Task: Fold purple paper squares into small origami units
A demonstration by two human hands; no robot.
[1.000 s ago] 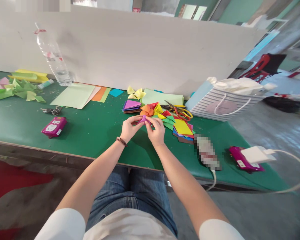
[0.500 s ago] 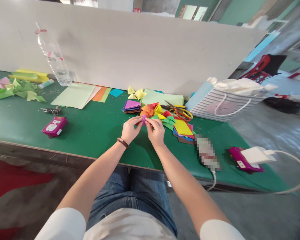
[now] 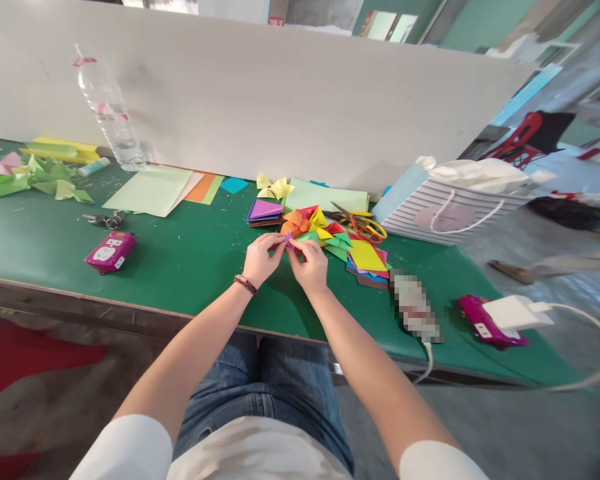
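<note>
A small piece of purple folded paper (image 3: 289, 239) is pinched between my two hands above the green table. My left hand (image 3: 263, 260) grips its left side, fingers closed, a beaded bracelet on the wrist. Thumb and fingers of my right hand (image 3: 309, 263) close on its right side. Much of the paper is hidden by my fingertips. Just behind lie folded pieces in orange (image 3: 295, 223), yellow, red and green (image 3: 338, 245). A stack of purple and dark paper squares (image 3: 265, 211) sits to their left, and a stack topped with yellow paper (image 3: 367, 257) to their right.
Scissors (image 3: 363, 225) lie behind the folded pieces, near a striped paper bag (image 3: 450, 207). A plastic bottle (image 3: 113, 120) stands against the white partition (image 3: 260, 100). Purple power adapters (image 3: 111, 253) sit left and right. A pixelated object with a cable (image 3: 415, 307) lies near the front edge.
My right fingers have shifted slightly on the purple paper, and its visible part looks smaller and turned. A person's foot and leg have come into view at the far right.
</note>
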